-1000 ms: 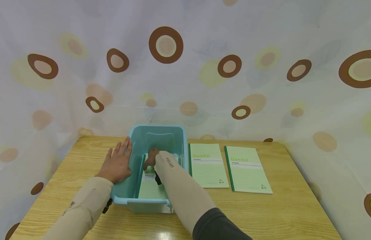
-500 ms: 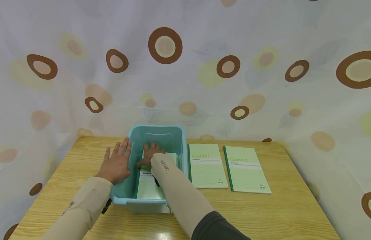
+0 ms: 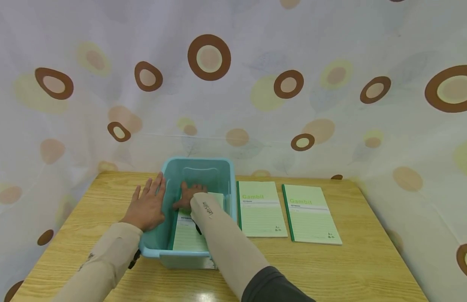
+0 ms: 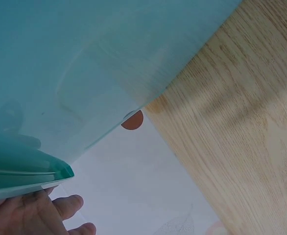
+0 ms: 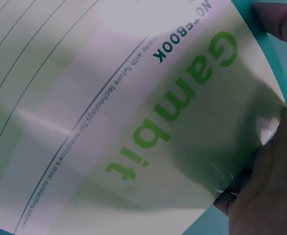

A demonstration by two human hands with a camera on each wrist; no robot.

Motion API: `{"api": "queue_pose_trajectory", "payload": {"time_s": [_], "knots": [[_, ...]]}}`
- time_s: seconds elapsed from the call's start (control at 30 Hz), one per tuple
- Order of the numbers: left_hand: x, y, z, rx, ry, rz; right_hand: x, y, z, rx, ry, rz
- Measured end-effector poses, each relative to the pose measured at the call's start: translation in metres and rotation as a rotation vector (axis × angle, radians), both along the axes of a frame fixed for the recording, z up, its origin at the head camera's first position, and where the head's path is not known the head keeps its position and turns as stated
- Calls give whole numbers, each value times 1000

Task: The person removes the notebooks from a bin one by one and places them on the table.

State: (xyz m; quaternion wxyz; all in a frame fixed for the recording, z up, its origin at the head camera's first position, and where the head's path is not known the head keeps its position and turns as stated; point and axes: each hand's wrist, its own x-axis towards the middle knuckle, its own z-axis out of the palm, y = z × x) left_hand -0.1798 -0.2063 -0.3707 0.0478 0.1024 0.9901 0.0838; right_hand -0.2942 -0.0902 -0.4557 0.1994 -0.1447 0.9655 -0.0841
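A light blue plastic bin [image 3: 198, 162] stands on the left half of the table, holding a pale green Gambit notebook [image 3: 189, 235] with a dark green spine. Along the bin's left rim lies my left hand [image 3: 146, 209], fingers straight and spread; in the left wrist view its fingers [image 4: 70, 206] show beside the rim. Inside the bin, my right hand [image 3: 188, 197] holds the notebook's upper left corner. In the right wrist view my thumb [image 5: 280, 19] is at the spine and other fingers reach round the top edge. The cover [image 5: 133, 122] bows slightly. My forearm hides part of the notebook.
Two more Gambit notebooks lie side by side right of the bin, a nearer one [image 3: 261, 209] and a farther-right one [image 3: 310, 214]. Thin edges of something show along the bin's right inner wall. A patterned curtain [image 3: 241, 105] rises behind the wooden table [image 3: 354, 268].
My right hand has shifted slightly left within the bin. Its fingers spread half a second ago and now sit lower over the notebook's top edge. My left hand stays on the rim.
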Motion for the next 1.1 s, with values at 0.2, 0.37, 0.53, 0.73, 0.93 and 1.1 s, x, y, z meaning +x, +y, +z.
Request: {"api": "queue_pose_trajectory", "payload": {"time_s": [0.2, 0.37, 0.53, 0.73, 0.93, 1.1], "knots": [[1, 0, 0, -1, 13, -4, 3, 0, 4, 20, 38, 19], [1, 0, 0, -2, 20, -7, 4, 0, 5, 35, 81, 37], [0, 0, 0, 2, 20, -8, 6, -2, 12, 43, 118, 39], [1, 0, -1, 11, 17, -17, 11, -1, 20, 60, 176, 46], [2, -1, 1, 16, 11, -22, 14, -1, 32, 35, 262, 56], [1, 0, 1, 16, 5, -17, 13, 2, 45, 37, 313, 60]]}}
